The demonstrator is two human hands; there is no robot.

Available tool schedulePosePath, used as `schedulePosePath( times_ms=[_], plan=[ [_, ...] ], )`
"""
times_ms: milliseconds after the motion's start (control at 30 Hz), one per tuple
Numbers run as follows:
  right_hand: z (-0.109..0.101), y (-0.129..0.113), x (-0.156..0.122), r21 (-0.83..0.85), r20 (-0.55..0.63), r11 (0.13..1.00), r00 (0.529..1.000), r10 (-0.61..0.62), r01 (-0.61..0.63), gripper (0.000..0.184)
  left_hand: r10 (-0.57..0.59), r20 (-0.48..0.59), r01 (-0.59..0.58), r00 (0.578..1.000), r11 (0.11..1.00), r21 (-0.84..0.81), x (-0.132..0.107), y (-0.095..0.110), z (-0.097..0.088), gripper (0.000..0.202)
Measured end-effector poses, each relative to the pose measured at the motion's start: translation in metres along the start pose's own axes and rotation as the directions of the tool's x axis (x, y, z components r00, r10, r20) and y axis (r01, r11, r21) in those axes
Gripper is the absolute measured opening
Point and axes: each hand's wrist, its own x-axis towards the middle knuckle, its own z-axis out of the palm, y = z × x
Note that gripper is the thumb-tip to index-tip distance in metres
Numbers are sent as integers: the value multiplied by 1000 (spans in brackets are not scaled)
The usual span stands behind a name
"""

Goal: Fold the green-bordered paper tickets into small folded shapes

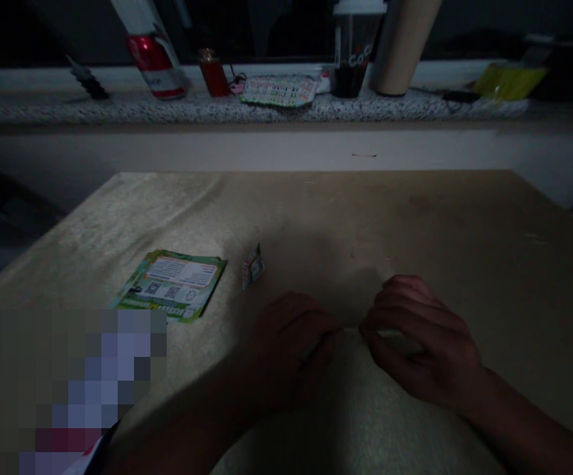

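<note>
My left hand (296,343) is low over the table, thumb and forefinger pinched together on one end of a thin pale strip (350,328). On the other side, my right hand (425,336) pinches the same strip, leaving a short length showing between the fingertips. It is too dark and thin to tell what the strip is made of. Beyond my left hand stands a small folded piece of printed paper (253,268). To its left lies a flat stack of green printed packets (175,285) with codes and text on top.
A cloth-like cover lies over the table (415,224). Behind it, a speckled sill (142,112) holds a red-and-white can (155,66), a red bottle (214,74), a patterned pouch (279,90), a lidded cup (356,53), a tan cylinder (405,46) and a yellow item (509,80).
</note>
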Motion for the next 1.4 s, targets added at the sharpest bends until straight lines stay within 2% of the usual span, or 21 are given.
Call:
schedulePosePath(
  times_ms=[267, 467, 633, 700, 767, 800, 867, 933, 1000, 1067, 1133, 1200, 1267, 1333, 1400],
  plan=[
    [-12, 6, -2, 46, 21, 998, 999, 29, -30, 14, -46, -61, 40, 997, 995, -95, 9, 0, -8, 4],
    [-12, 6, -1, 77, -15, 992, 994, 106, -104, 11, -212, -38, 201, 977, 961, -190, 10, -4, -17, 8],
    [-10, 7, -3, 158, -50, 969, 979, 198, -188, 10, -385, 29, 380, 922, 892, -244, 15, -2, -19, 9],
    [-7, 8, -5, 216, -79, 924, 938, 338, -315, 7, -469, 69, 464, 881, 824, -324, 15, -3, -17, 9],
    [-4, 10, -8, 338, -50, 817, 858, 510, -466, 4, -570, 85, 548, 817, 724, -419, 13, -5, -15, 11],
    [-2, 10, -9, 413, 1, 744, 817, 576, -525, 9, -618, 88, 581, 781, 669, -463, 11, -7, -13, 12],
    [2, 10, -11, 531, 126, 608, 764, 633, -591, 13, -685, 87, 621, 724, 591, -514, 8, -10, -11, 14],
    [5, 10, -12, 573, 193, 547, 749, 634, -610, 6, -683, 131, 643, 718, 580, -500, 5, -13, -10, 16],
    [6, 10, -11, 563, 204, 567, 766, 610, -602, 2, -631, 254, 670, 733, 603, -433, 3, -14, -10, 15],
    [7, 11, -11, 547, 211, 603, 793, 572, -581, 7, -565, 393, 688, 726, 612, -390, 2, -15, -9, 17],
    [6, 11, -12, 546, 197, 627, 813, 549, -556, 16, -547, 448, 706, 707, 586, -399, 1, -14, -7, 20],
    [5, 11, -14, 530, 127, 669, 829, 545, -521, 28, -599, 407, 721, 689, 518, -459, 1, -14, -4, 20],
    [5, 12, -16, 452, 23, 773, 871, 490, -446, 37, -697, 313, 723, 646, 425, -545, 0, -13, 0, 16],
    [6, 12, -17, 320, -41, 892, 936, 350, -319, 42, -765, 254, 695, 592, 325, -641, 0, -11, 5, 13],
    [8, 12, -17, 224, -56, 959, 980, 192, -175, 40, -788, 255, 664, 560, 244, -707, 0, -8, 9, 13]
  ],
)
